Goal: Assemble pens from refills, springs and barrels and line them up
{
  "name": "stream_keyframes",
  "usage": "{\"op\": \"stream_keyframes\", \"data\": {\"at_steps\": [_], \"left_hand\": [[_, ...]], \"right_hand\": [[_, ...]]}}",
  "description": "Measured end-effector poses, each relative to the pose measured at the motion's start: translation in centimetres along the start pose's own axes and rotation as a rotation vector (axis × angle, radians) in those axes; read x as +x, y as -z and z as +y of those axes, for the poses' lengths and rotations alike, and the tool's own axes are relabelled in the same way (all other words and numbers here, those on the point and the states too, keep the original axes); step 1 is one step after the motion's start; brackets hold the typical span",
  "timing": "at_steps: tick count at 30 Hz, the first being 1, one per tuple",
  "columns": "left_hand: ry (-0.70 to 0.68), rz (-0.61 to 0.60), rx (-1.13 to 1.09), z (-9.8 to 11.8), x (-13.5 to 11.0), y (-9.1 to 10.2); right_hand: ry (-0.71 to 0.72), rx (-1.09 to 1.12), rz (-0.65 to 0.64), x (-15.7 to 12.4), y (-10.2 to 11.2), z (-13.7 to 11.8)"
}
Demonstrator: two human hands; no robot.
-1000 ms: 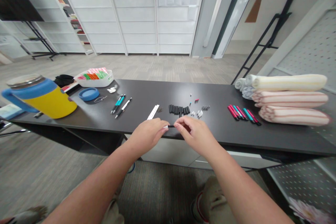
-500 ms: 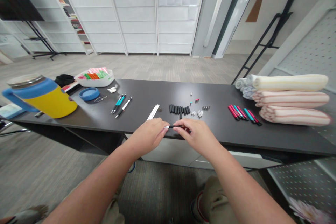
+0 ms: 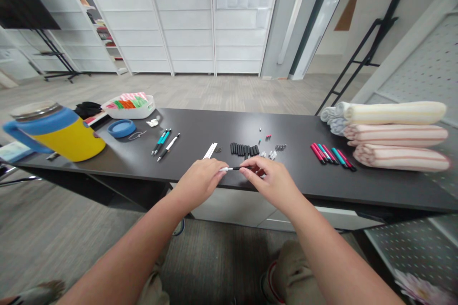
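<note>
Above the front edge of the dark table, my left hand (image 3: 203,176) pinches a slim white pen part (image 3: 224,169) between thumb and fingers. My right hand (image 3: 266,174) grips a thin black pen part (image 3: 235,168) in line with it. The two parts meet end to end between my hands; whether one sits inside the other is too small to tell. Just beyond them lies a row of short black pen grips (image 3: 244,149). White sticks (image 3: 210,150) lie beyond my left hand, with small springs (image 3: 218,150) beside them. Small white pieces (image 3: 273,155) are near my right fingers.
Pens (image 3: 169,147) lie to the left, near a blue lid (image 3: 121,128), a white basket (image 3: 143,112) and a big yellow-blue mug (image 3: 71,136). Small metal tips (image 3: 281,147) lie on the table (image 3: 296,128). Coloured pen barrels (image 3: 327,154) and rolled towels (image 3: 399,133) are right.
Both hands have shifted slightly upward in view, and the right one a little to the right. A thin white stretch now shows between the white part and the black one.
</note>
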State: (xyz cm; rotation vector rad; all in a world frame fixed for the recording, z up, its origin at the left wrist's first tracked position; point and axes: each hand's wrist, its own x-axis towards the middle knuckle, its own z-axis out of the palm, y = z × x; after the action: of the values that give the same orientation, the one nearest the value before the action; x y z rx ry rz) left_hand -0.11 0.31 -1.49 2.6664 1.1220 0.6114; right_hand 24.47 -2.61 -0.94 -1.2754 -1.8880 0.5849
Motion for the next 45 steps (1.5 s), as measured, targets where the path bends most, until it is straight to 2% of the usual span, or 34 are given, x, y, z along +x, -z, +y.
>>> {"op": "stream_keyframes", "data": {"at_steps": [5, 10, 16, 19, 22, 24, 27, 31, 33, 35, 39, 45], "left_hand": [[0.04, 0.014, -0.064, 0.4, 0.0, 0.0], [0.039, 0.04, -0.168, 0.9, -0.1, -0.7], [0.077, 0.06, -0.332, 2.1, 0.1, -0.7], [0.122, 0.067, -0.445, 2.5, 0.2, -0.6], [0.177, 0.077, -0.551, 2.3, 0.2, -0.8], [0.207, 0.089, -0.659, 2.2, 0.2, -1.1], [0.205, 0.11, -0.809, 2.0, 0.4, -1.5], [0.164, 0.118, -0.852, 2.1, 0.5, -1.4], [0.162, 0.113, -0.822, 2.2, 0.4, -1.1], [0.173, 0.106, -0.762, 2.4, 0.3, -0.7], [0.184, 0.101, -0.627, 2.7, 0.3, -0.1], [0.141, 0.126, -0.406, 2.5, 0.3, -0.1]], "right_hand": [[-0.153, 0.275, 0.113, 0.1, -0.7, 0.1], [-0.199, 0.475, 0.203, 0.4, -1.0, 0.0], [-0.129, 0.549, 0.337, 0.5, -0.9, -0.9], [-0.083, 0.656, 0.497, 0.7, -1.0, -1.0], [-0.062, 0.855, 0.668, 1.2, -0.8, -0.9], [-0.059, 0.956, 0.715, 1.5, -0.6, -0.6], [-0.069, 0.918, 0.61, 1.6, -0.6, 0.0], [-0.128, 0.548, 0.241, 0.6, -1.0, -0.3], [-0.144, 0.427, 0.12, 0.1, -1.2, -0.9], [-0.143, 0.374, 0.081, -0.1, -1.3, -1.5], [-0.139, 0.266, 0.086, -0.1, -1.1, -1.9], [-0.127, 0.226, 0.095, 0.0, -1.0, -1.7]]}}
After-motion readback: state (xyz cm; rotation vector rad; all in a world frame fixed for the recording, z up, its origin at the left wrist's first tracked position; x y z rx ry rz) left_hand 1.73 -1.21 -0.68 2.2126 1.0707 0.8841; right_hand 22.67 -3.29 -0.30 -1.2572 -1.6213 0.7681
